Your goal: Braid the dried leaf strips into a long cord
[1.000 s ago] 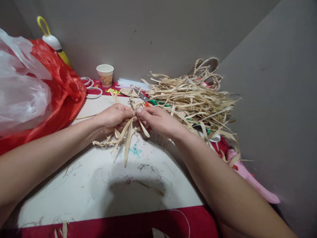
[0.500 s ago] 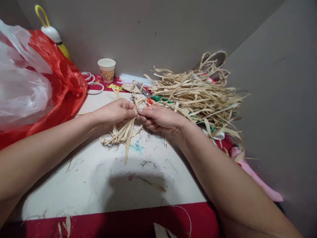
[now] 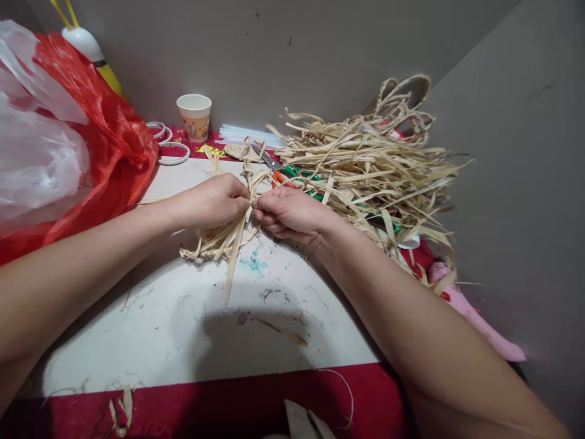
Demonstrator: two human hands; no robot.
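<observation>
My left hand and my right hand meet over the white board, both closed in a pinch at one spot. Between their fingertips are pale dried plant strips, which look like straw or husk. One long flat end hangs down toward me. A braided cord of the same strips runs away from the pinch point, and another braided end curls out below my left hand. My fingers hide the exact crossing of the strips. Beyond my right hand lie scissors with orange and green handles, partly under loose strips.
A large heap of dried strips fills the back right. Along the back stand a paper cup, white rings and pale straws. Red and clear plastic bags bulge at left. The white board lies on red cloth.
The view has tilted slightly, so the background sits a little higher. My left fingers and thumb have turned inward and down at the pinch; both hands stay together on the strips.
</observation>
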